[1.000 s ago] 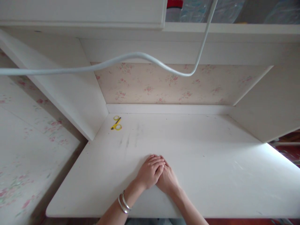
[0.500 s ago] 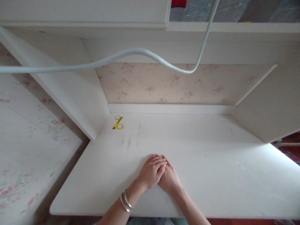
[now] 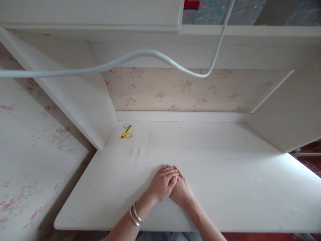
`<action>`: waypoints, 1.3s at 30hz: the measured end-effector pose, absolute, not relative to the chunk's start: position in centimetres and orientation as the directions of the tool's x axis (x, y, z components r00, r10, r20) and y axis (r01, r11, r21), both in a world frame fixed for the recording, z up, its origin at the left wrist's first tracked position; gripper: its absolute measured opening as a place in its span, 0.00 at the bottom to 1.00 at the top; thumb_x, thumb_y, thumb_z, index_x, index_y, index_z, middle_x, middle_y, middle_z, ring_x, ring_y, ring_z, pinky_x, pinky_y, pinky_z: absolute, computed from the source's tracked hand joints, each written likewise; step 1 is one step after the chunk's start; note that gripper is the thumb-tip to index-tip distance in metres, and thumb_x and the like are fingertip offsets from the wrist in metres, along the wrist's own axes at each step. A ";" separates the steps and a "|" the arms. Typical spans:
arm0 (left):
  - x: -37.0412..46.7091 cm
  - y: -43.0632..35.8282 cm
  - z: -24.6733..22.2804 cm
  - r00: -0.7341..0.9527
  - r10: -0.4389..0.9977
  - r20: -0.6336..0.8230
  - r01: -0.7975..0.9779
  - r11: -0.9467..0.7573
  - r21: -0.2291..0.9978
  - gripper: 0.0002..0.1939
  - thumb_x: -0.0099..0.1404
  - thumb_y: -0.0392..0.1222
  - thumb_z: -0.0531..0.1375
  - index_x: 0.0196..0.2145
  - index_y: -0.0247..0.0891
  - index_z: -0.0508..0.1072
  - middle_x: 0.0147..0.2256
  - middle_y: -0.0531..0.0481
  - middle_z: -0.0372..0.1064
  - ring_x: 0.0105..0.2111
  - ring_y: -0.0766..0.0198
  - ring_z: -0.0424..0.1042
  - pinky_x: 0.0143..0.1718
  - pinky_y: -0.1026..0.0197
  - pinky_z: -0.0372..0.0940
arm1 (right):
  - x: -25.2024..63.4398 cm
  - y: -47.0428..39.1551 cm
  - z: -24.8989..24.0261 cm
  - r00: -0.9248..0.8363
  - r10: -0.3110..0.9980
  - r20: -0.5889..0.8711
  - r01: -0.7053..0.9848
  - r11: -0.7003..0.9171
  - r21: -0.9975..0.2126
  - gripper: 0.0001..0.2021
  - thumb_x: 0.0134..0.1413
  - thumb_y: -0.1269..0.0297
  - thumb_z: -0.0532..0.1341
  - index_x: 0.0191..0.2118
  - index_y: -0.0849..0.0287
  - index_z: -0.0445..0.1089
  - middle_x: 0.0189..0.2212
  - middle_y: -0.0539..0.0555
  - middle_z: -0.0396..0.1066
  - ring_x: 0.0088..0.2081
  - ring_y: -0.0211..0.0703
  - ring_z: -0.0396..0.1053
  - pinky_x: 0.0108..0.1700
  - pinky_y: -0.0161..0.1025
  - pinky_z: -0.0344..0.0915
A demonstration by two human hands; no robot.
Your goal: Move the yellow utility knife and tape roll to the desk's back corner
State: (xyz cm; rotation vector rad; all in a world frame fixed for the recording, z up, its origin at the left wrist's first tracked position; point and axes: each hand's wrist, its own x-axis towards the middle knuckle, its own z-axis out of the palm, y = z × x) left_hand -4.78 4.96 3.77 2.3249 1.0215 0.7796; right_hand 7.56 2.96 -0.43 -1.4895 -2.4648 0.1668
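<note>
My left hand (image 3: 164,182) lies over the fingers of my right hand (image 3: 182,192) near the front middle of the white desk (image 3: 225,187). Its fingers are pressed together, with no object showing in them. Most of my right hand's fingers are hidden beneath it; the back of that hand and its wrist show. Two silver bangles (image 3: 135,215) circle my left wrist. Farther back at the left, a yellow and black cutter (image 3: 126,131) lies on the desk between two yellow rings, one behind (image 3: 126,126) and one in front (image 3: 128,136).
A white cable (image 3: 150,53) crosses the upper view in front of the cabinet (image 3: 90,15). Side panels (image 3: 72,93) flank the desk, with floral wallpaper (image 3: 185,90) behind. Plastic-wrapped things and a red-labelled item (image 3: 191,4) sit on the upper right shelf.
</note>
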 end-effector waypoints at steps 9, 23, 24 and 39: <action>-4.8 5.0 3.6 0.553 0.772 0.314 0.494 -0.607 0.622 0.16 0.69 0.39 0.46 0.46 0.43 0.73 0.48 0.52 0.71 0.51 0.66 0.66 0.61 0.54 0.51 | 7.5 3.0 -0.2 -0.445 0.879 0.172 0.848 0.476 -0.234 0.30 0.55 0.69 0.51 0.64 0.62 0.50 0.59 0.58 0.59 0.59 0.45 0.56 0.65 0.47 0.41; -4.8 5.0 3.5 0.555 0.772 0.309 0.500 -0.607 0.618 0.16 0.69 0.38 0.47 0.46 0.44 0.72 0.49 0.54 0.70 0.52 0.67 0.65 0.61 0.54 0.50 | 7.6 2.9 -0.4 -0.445 0.877 0.180 0.853 0.476 -0.214 0.30 0.55 0.69 0.51 0.65 0.61 0.48 0.59 0.57 0.58 0.60 0.42 0.55 0.66 0.45 0.38; -4.7 5.0 3.5 0.555 0.773 0.307 0.502 -0.606 0.617 0.16 0.69 0.38 0.47 0.46 0.43 0.72 0.49 0.54 0.70 0.52 0.67 0.65 0.61 0.54 0.50 | 7.6 2.9 -0.4 -0.445 0.878 0.177 0.852 0.476 -0.216 0.31 0.55 0.68 0.51 0.65 0.61 0.47 0.59 0.57 0.58 0.60 0.42 0.55 0.66 0.45 0.38; -4.8 5.0 3.4 0.553 0.771 0.315 0.500 -0.609 0.615 0.16 0.69 0.38 0.47 0.46 0.42 0.72 0.48 0.53 0.70 0.51 0.66 0.65 0.61 0.54 0.51 | 7.6 2.9 -0.5 -0.444 0.880 0.169 0.856 0.472 -0.211 0.30 0.55 0.69 0.51 0.65 0.61 0.48 0.59 0.57 0.58 0.60 0.44 0.55 0.65 0.47 0.40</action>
